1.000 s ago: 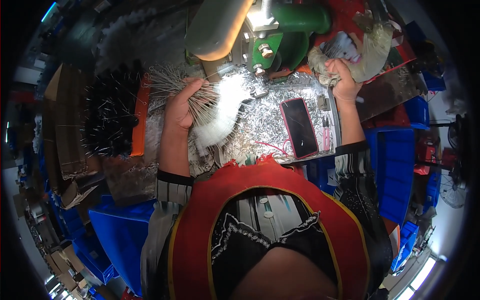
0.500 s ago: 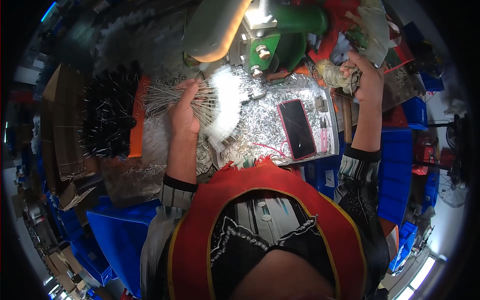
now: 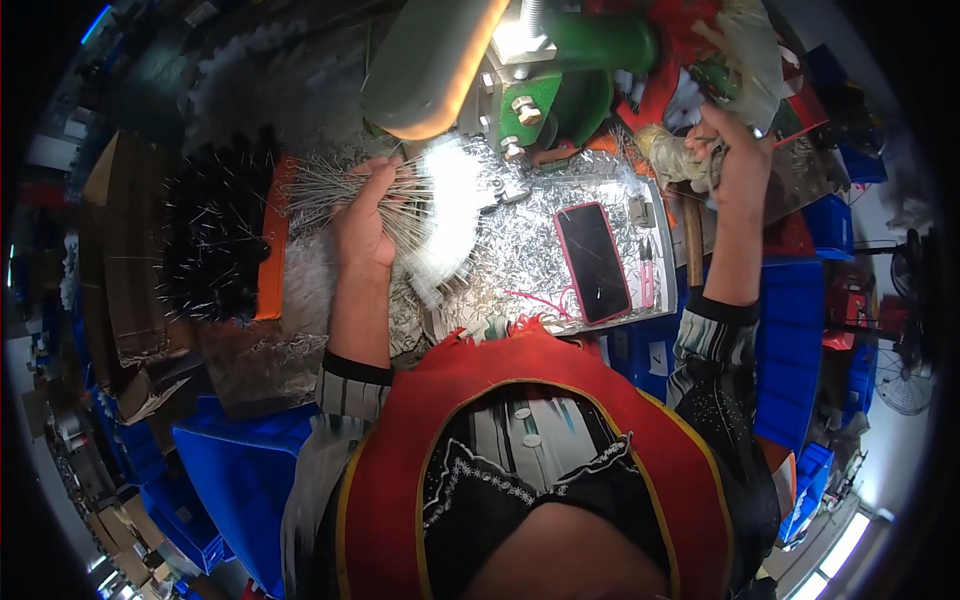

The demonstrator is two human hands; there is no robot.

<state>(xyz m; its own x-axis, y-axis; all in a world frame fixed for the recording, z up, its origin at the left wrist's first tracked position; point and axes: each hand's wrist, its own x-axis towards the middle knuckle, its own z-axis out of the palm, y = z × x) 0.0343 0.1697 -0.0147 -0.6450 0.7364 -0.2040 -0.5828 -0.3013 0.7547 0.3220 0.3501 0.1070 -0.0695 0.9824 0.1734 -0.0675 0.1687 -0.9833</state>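
My left hand (image 3: 366, 218) is closed around a fanned bundle of thin wire-stemmed brushes (image 3: 318, 192). Their looped wire ends point left, and the white ends on the right glare under a bright lamp beside the machine. At upper right, my right hand (image 3: 738, 160) grips a handle wrapped in pale yellowish cloth (image 3: 668, 155); its fingers are partly hidden behind the wrapping. Between the hands and above them stands a green machine (image 3: 540, 100) with bolts. Below the bundle and to its right is a shallow metal tray (image 3: 520, 255) strewn with silvery wire scraps.
A phone with a pink case (image 3: 593, 262) and pink-handled snips (image 3: 646, 277) lie in the tray. Many black-bristled wire brushes (image 3: 215, 230) stand at left behind an orange strip (image 3: 271, 250). Blue bins (image 3: 235, 470) flank my body. A wooden handle (image 3: 693, 240) lies below my right hand.
My right hand has shifted very slightly to the right while holding the wrapped handle. The left hand and its bundle are almost unmoved.
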